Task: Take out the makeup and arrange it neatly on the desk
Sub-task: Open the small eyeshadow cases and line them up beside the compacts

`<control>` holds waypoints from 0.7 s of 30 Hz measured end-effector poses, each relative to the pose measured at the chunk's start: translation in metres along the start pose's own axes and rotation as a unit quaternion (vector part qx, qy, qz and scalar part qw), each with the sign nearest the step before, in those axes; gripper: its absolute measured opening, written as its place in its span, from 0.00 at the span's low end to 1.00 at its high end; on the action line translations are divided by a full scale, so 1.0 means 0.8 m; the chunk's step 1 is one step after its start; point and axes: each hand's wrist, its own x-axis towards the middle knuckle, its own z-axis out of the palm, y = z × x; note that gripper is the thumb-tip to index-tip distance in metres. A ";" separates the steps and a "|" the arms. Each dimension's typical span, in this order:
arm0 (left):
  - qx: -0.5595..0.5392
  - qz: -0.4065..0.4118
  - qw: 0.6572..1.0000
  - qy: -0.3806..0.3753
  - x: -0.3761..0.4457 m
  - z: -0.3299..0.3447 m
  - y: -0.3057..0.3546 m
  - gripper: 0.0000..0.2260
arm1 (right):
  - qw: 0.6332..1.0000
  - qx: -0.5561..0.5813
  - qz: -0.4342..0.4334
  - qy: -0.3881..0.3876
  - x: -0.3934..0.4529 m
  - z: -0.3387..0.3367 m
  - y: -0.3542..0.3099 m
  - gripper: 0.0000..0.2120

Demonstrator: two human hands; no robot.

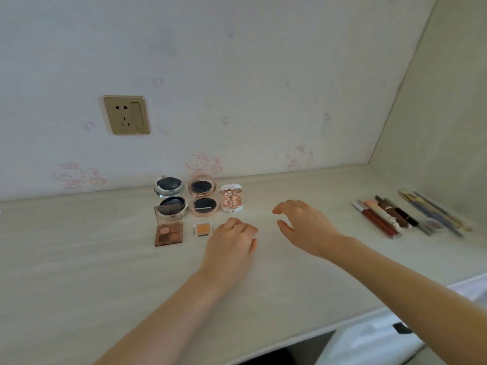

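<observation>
Hovering over the pale wood-grain desk (79, 272), left hand (232, 243) curls knuckles-down beside a small orange pan (202, 229), possibly gripping something unseen. Right hand (303, 222) hangs released, fingers loosely bent, holding nothing. Open round compacts (201, 197) and eyeshadow palette (168, 227) sit by the wallpapered wall (237, 75); slim tubes and pencils (395, 217) lie right.

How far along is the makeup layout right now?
Mostly laid out. Done: open compacts and an eyeshadow palette grouped near the wall, and pens and brushes lined up on the right. In hand: nothing visible; the left hand rests by a small orange pan, the right hand hovers. No bag shows.
</observation>
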 end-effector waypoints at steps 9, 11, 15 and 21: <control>-0.051 0.103 0.993 -0.033 0.061 0.059 0.125 0.13 | 0.995 -0.025 0.096 0.022 -0.093 -0.031 0.142 0.16; -0.060 0.121 0.990 -0.033 0.078 0.074 0.154 0.12 | 0.992 -0.031 0.116 0.032 -0.113 -0.037 0.171 0.16; -0.075 0.150 0.984 -0.054 0.115 0.105 0.208 0.12 | 0.985 -0.025 0.163 0.045 -0.147 -0.050 0.229 0.15; -0.099 0.172 0.979 -0.054 0.176 0.140 0.278 0.12 | 0.976 -0.058 0.211 0.026 -0.185 -0.068 0.314 0.18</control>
